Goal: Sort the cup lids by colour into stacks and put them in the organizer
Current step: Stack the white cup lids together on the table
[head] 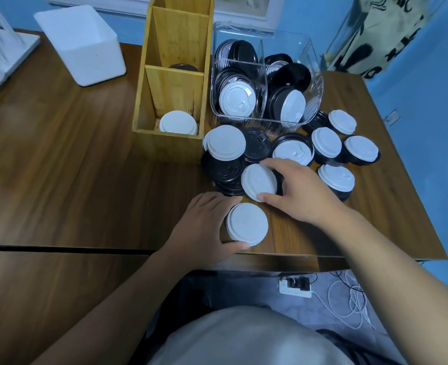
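The left hand (204, 227) curls round a short stack of white lids (247, 223); just beyond it the right hand (304, 191) pinches a single white lid (259, 181) lying among black lids (225, 175). Gathering whites seems the step in hand. Next, that lid wants seating squarely on the stack, which then goes into the wooden organizer (172, 148) ahead of the left hand, onto its white pile (178, 122).

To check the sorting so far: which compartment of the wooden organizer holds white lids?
The compartment nearest the person: a stack of white lids sits in it. The middle compartment shows only a black lid.
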